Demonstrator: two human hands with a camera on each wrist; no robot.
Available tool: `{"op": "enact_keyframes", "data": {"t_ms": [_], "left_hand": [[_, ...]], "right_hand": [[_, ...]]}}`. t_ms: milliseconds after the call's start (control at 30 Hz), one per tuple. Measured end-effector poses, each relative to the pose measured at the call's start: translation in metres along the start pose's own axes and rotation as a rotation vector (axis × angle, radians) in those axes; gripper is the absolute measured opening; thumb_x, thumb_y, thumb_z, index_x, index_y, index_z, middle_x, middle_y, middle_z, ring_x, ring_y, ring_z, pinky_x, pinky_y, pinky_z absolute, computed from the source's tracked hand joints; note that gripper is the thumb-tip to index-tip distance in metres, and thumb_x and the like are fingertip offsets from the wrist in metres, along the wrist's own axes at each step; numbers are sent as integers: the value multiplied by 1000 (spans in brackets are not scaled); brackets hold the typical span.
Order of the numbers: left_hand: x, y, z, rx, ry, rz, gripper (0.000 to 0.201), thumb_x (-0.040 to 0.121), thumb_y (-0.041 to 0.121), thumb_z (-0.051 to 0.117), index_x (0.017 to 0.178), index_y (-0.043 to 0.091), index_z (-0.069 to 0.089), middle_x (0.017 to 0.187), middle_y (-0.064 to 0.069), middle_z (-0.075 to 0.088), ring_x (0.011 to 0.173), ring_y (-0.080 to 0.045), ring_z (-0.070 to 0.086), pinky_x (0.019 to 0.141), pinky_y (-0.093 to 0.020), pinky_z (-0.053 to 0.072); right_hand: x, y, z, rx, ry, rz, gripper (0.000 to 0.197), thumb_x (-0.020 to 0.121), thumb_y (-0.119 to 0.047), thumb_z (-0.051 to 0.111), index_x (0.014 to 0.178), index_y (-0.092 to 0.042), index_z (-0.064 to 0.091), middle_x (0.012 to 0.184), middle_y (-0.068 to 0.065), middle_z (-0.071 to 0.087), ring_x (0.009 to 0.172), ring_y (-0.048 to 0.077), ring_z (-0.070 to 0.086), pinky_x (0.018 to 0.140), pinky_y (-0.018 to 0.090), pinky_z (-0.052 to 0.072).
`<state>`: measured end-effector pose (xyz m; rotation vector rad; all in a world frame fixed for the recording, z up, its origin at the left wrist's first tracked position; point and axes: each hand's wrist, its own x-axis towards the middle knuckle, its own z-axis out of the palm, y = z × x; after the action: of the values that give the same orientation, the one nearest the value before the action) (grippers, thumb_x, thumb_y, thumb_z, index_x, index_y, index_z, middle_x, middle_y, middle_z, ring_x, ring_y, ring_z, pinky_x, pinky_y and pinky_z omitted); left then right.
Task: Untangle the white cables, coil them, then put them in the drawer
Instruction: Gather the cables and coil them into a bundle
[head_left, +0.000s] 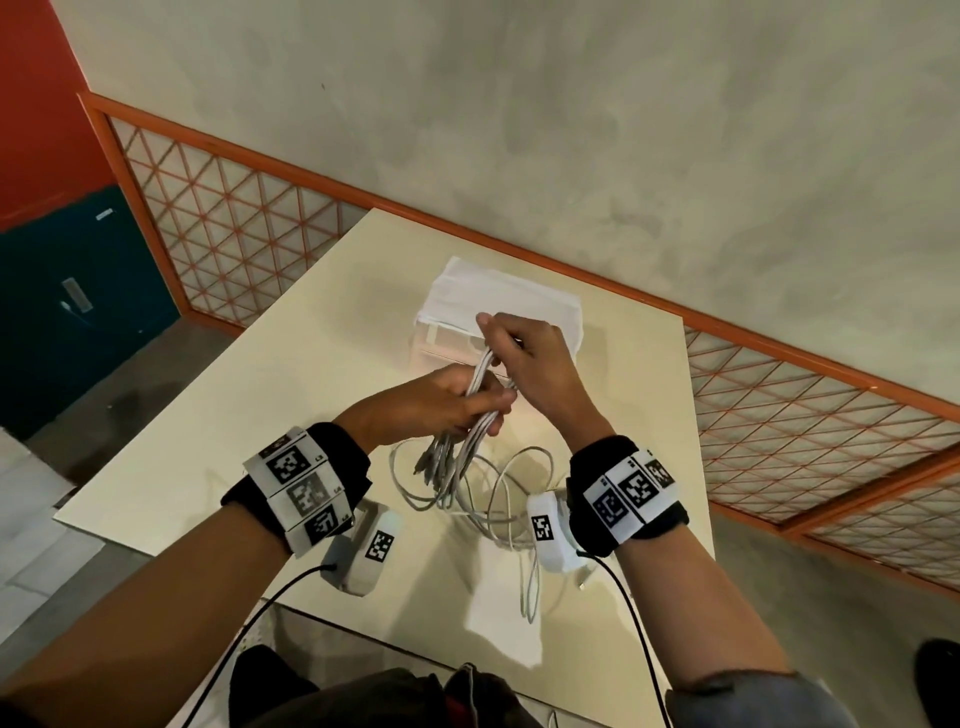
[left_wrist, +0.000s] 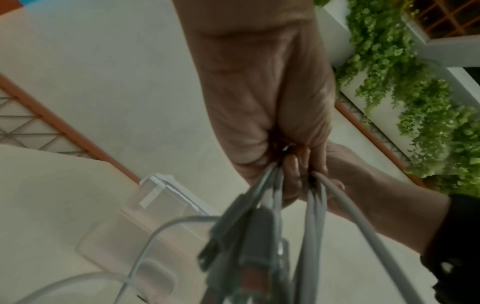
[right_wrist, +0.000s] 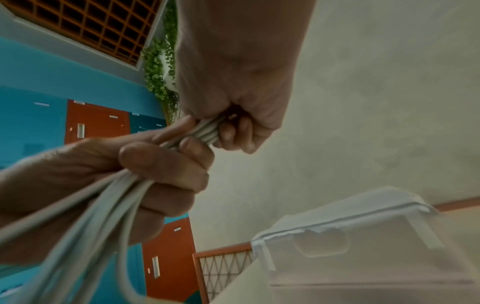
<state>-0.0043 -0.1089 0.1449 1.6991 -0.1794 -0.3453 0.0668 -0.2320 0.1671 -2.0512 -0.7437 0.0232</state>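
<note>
A bundle of white cables (head_left: 480, 376) is held up above the cream table, gripped by both hands. My left hand (head_left: 483, 410) curls round the lower part of the bundle. My right hand (head_left: 498, 345) pinches the upper end of the same strands (right_wrist: 207, 131). Below the left hand, plugs (head_left: 431, 462) dangle and loose cable loops (head_left: 498, 493) lie tangled on the table. In the left wrist view the blurred plugs (left_wrist: 249, 242) hang under the fist. The white translucent drawer unit (head_left: 545, 306) stands just behind the hands, its front (right_wrist: 363, 257) facing me.
The table (head_left: 208, 441) ends close at the left and near edges. An orange lattice railing (head_left: 249, 228) runs behind it along a grey wall. Blue and orange lockers (right_wrist: 96, 121) stand to the left. Bare tabletop lies left of the drawer unit.
</note>
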Motion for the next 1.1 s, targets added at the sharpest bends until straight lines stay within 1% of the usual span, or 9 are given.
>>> {"op": "enact_keyframes", "data": {"t_ms": [133,267,367,467,533,567,667,933,1100], "left_hand": [[-5,0,2,-68,34,34,28,96,33,50,78,15,62,68,2,64,47,-9,33,47,-18,30],[-6,-2,6,-47,61,54,33,97,33,48,73,15,60,65,2,62,45,-11,34,46,-22,28],[-4,-4,5,-56,178,65,35,98,36,45,70,17,54,58,6,55,48,-11,39,48,-21,32],[-2,-2,-2,-117,325,147,36,98,36,44,71,18,59,62,-5,50,51,-18,42,50,-25,33],[0,-2,-11,-161,406,224,35,100,28,41,70,16,55,57,5,52,47,-6,45,48,-18,37],[1,-2,-16,-173,440,243,34,100,27,40,71,16,52,58,9,51,46,-3,44,47,-14,37],[4,-6,-29,-179,532,250,31,101,27,38,76,14,49,62,8,49,41,0,36,41,-12,31],[13,-16,-36,78,801,242,34,102,31,35,90,3,49,63,5,50,38,-1,45,39,-9,35],[17,-18,-35,47,869,256,27,102,31,32,94,6,40,61,1,53,45,-7,50,50,-21,43]], "right_hand": [[6,-1,2,90,38,73,46,96,-24,51,51,-16,44,51,-2,49,43,3,44,53,18,35],[6,-3,7,145,33,107,47,95,-26,53,51,-15,44,51,-3,48,42,2,42,55,22,35],[0,-7,10,236,66,131,50,98,-47,37,72,-7,54,63,1,52,54,9,49,58,24,42],[-15,2,20,439,-183,198,63,93,-59,8,91,-26,62,77,-3,62,67,4,63,74,29,54],[-26,13,32,426,-395,216,51,88,-68,19,109,-42,58,100,-8,67,94,3,66,92,37,52],[-29,17,35,359,-463,234,50,88,-69,32,118,-35,55,106,-9,67,98,2,65,93,35,50],[-26,22,33,100,-481,207,40,89,-45,58,89,-5,55,72,-7,54,65,2,54,68,23,40],[-32,13,38,79,-485,125,31,100,-34,41,76,-20,55,73,-6,69,79,13,66,76,25,43],[-43,-8,56,237,-412,156,26,101,-30,36,82,-15,44,52,1,45,36,8,45,48,30,48]]}}
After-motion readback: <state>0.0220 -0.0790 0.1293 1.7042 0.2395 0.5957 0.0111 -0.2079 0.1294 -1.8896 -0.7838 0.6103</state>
